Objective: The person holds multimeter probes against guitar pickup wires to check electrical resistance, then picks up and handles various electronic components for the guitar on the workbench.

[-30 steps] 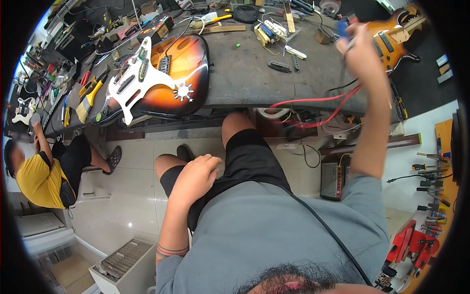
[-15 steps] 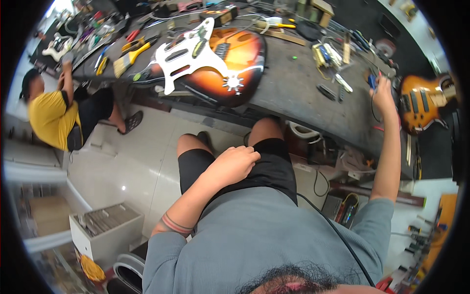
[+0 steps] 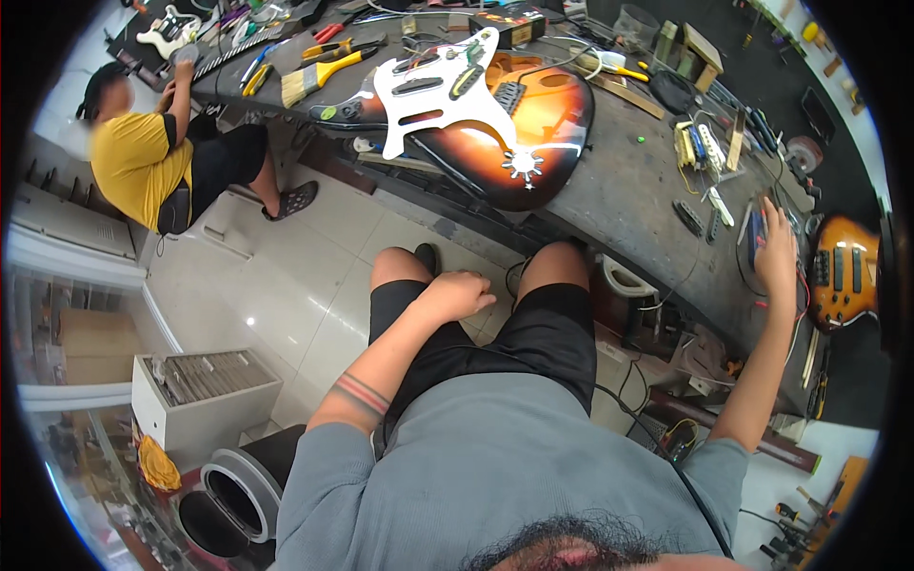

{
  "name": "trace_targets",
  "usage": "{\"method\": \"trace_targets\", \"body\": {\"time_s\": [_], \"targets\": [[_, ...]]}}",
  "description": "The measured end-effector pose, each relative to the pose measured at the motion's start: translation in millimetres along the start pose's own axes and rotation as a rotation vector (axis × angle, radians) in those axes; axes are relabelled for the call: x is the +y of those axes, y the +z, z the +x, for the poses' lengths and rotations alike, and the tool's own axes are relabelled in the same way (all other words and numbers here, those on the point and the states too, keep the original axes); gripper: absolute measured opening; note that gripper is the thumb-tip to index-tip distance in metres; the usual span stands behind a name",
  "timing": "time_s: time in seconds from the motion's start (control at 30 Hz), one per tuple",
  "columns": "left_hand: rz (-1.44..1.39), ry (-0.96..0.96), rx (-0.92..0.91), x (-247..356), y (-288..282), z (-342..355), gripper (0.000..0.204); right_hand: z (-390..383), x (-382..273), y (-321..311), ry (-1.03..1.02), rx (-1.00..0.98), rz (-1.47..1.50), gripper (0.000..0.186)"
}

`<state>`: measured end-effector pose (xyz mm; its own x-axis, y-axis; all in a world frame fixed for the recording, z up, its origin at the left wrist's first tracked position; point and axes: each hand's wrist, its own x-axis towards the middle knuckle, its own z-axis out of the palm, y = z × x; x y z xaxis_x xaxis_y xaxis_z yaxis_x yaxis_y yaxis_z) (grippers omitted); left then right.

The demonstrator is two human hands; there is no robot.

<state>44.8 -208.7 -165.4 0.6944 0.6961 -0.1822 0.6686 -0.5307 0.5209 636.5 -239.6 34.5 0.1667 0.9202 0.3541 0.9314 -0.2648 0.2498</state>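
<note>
Out at the right end of the bench (image 3: 619,186), the right hand (image 3: 777,255) is on the small blue tool (image 3: 756,229), or just beside it: fingers long and fairly straight, and I can't tell whether thumb and palm have any grip. The step looks like taking up or setting down that tool; either way, the next move calls for a sure pinch or a clean release, clear of the red cable (image 3: 805,290) by the wrist. The left hand (image 3: 459,295) lies low over the lap, loosely curled; nothing shows in it, but its palm is turned from view. Up the bench, the white pickguard (image 3: 440,114) lies on the sunburst guitar body (image 3: 560,128), covering part of it. The second sunburst guitar (image 3: 842,268), far right, runs into the dark rim, its neck lost.
</note>
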Motion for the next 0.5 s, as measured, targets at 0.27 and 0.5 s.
{"method": "trace_targets", "body": {"time_s": [0.27, 0.5], "targets": [[-0.089, -0.204, -0.237, -19.8, 58.1, 28.8, 0.056, -34.2, -206.2, -57.1, -0.189, 0.031, 0.847, 0.012], [-0.158, -0.204, -0.268, -48.4, 84.7, 36.5, 0.045, -17.8, -265.5, -22.9, 0.038, -0.079, 1.355, 0.028]]}}
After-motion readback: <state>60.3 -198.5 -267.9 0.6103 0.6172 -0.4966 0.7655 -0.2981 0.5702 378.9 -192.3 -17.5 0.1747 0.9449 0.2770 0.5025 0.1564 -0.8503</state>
